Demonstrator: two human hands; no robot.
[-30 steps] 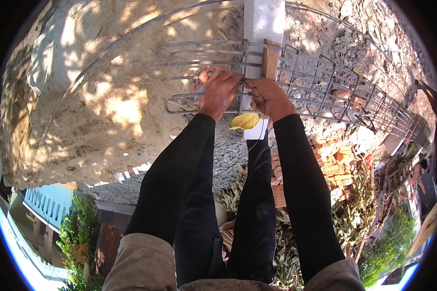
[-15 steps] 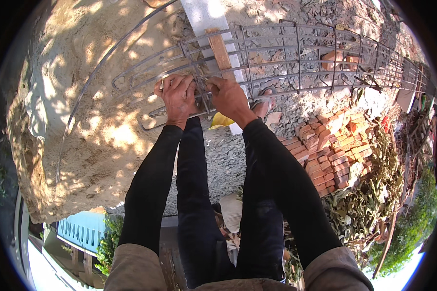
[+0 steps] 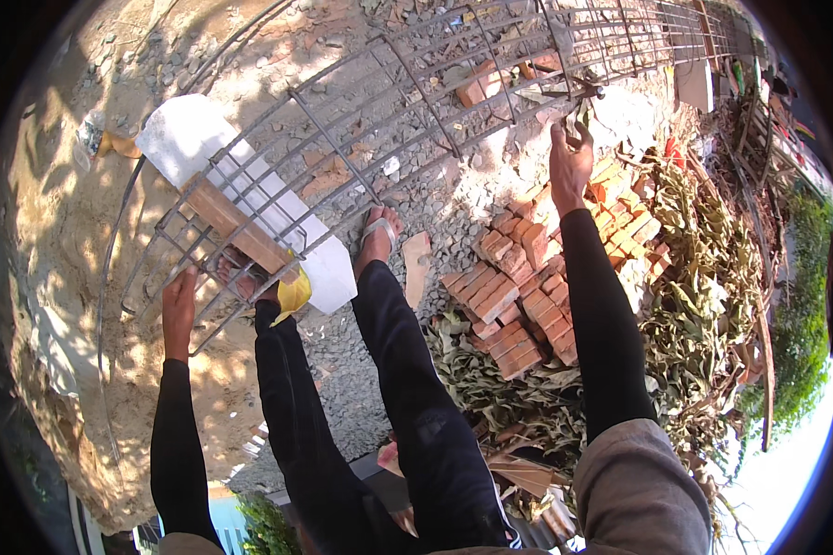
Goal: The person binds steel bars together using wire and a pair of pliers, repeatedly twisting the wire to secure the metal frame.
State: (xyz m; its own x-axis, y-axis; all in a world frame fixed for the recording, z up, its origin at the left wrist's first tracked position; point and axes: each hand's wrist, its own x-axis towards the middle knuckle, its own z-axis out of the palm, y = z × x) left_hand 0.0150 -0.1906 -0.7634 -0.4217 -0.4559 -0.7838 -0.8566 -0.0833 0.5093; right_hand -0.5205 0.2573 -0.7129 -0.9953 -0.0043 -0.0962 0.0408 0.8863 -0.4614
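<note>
Outdoors, seen from above, a long steel cage (image 3: 420,96) of thin bars slants across the frame, from its near end at left of centre to the upper right corner. The person's arms are spread wide apart. The right hand (image 3: 572,168) is right of centre, in the upper part of the frame, fingers upward, with thumb and fingers curved and parted; nothing can be made out in its hold. Just above its fingertips, and slightly to the right, is a dark hand tool (image 3: 578,91), perhaps pincers, by the cage's lower edge. Its long axis runs roughly left to right, across the line of the forearm, its thicker head at the right. A small gap seems to separate hand and tool, though a leaf there makes contact hard to judge. The left hand (image 3: 180,310) is far off at lower left, so the right is clearly the nearer. Its fingers point up and touch the cage's near end; whether they close around a bar cannot be told. Beside it, a wooden block (image 3: 239,222) lies along a white board (image 3: 187,137), with a yellow leaf (image 3: 292,294) at its lower end. Below the right hand are stacked bricks (image 3: 537,305).
</note>
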